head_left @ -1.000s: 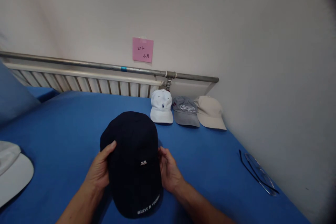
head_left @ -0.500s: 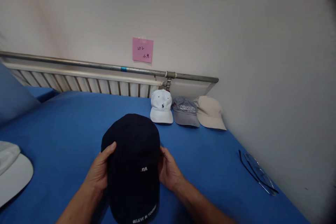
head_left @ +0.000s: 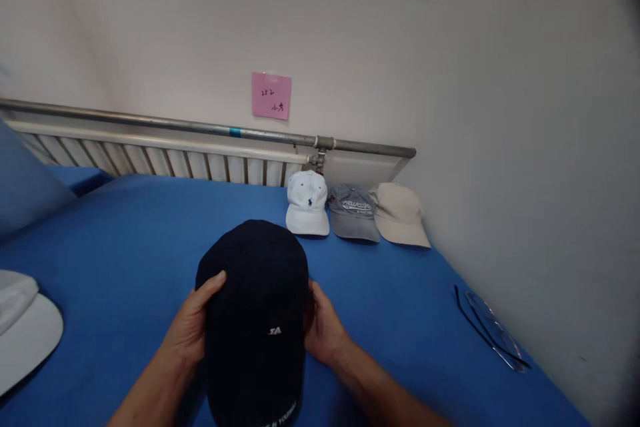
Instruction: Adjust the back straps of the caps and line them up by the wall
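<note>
A black cap (head_left: 255, 280) with small white lettering is held between my two hands above the blue sheet (head_left: 140, 227), its brim pointing down toward me. My left hand (head_left: 193, 320) grips the cap's left side, thumb on the front and the other fingers hidden behind it. On the opposite side, my right hand (head_left: 324, 327) holds the edge, its fingertips partly hidden by the cap. Beyond the cap, a white cap (head_left: 307, 203), a grey cap (head_left: 354, 213) and a beige cap (head_left: 400, 213) sit side by side near the wall.
Another white cap (head_left: 30, 333) lies at the left edge. Eyeglasses (head_left: 493, 330) rest on the sheet's right side by the wall. A metal pipe (head_left: 190, 125) and a radiator (head_left: 200, 163) run along the back, below a pink note (head_left: 271, 95). A blue pillow (head_left: 25, 180) is at left.
The black cap has moved slightly right and its brim has tipped a little further down, so less of the brim lettering shows. Both hands still hold it.
</note>
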{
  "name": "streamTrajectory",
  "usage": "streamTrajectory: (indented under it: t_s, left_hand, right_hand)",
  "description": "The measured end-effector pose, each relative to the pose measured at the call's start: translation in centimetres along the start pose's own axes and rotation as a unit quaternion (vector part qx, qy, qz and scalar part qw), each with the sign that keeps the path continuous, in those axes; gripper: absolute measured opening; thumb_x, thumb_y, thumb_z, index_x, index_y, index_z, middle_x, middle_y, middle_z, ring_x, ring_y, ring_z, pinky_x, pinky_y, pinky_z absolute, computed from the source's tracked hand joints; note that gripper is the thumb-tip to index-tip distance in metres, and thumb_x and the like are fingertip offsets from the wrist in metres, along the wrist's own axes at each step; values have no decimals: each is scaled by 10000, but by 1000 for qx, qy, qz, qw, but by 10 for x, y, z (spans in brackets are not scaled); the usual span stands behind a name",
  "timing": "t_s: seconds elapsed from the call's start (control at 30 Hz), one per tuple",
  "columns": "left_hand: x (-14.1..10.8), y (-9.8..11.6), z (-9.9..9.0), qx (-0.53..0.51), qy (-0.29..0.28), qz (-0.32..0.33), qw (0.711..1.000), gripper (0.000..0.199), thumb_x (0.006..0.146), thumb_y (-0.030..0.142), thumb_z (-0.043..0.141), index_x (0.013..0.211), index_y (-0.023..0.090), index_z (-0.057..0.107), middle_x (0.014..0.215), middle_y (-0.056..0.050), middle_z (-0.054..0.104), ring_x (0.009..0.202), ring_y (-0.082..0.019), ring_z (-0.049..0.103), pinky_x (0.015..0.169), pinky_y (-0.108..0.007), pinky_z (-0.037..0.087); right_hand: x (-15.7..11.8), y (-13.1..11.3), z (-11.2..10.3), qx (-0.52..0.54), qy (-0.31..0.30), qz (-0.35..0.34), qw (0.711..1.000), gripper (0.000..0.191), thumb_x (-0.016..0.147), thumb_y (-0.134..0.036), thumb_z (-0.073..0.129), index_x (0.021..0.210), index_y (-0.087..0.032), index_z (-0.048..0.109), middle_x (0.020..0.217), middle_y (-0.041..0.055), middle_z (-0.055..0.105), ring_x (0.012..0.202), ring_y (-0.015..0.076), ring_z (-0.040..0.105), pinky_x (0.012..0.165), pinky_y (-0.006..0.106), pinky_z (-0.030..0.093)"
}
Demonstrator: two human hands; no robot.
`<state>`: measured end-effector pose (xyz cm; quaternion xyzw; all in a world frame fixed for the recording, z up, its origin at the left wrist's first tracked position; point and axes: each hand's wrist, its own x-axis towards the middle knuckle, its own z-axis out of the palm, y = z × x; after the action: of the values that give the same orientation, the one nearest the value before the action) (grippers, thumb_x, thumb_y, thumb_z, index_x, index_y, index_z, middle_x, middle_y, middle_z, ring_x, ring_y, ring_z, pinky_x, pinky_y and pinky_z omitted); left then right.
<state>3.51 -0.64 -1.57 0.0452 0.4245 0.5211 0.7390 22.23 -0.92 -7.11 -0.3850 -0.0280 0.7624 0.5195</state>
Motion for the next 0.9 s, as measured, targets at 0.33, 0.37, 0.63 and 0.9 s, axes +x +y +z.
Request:
streamTrajectory:
  t_s: [0.33,0.37,0.63,0.9]
  left_hand:
    - [1,-1,-2,7,-15,-3,1000,100,807,136,646,803,111,742,764,-127,752,669,-262,726,765,-428,600]
    - [1,-1,-2,8,-17,-3,1000,102,809,139,646,803,112,744,761,-127,751,677,-267,727,769,-435,599]
    - [-1,0,-2,9,-17,-10,1000,127,821,151,640,846,102,754,785,-136,751,748,-293,730,822,-465,579]
    - [0,-1,-3,3,-31,-20,999,124,819,159,637,857,113,746,763,-116,750,744,-282,731,795,-427,592]
  right_hand:
    - [2,0,-2,-25,15,40,999,267,826,-439,618,853,-188,706,749,8,726,741,172,660,761,290,475]
    - [2,0,-2,-30,19,38,999,267,819,-441,624,831,-187,704,729,6,721,725,172,657,749,291,476]
    - [3,1,-6,-31,14,29,999,243,807,-434,635,829,-201,700,713,9,711,696,173,647,702,293,479]
    - [4,1,-6,-16,14,19,1000,248,836,-434,596,934,-228,694,759,9,721,732,186,659,752,321,486]
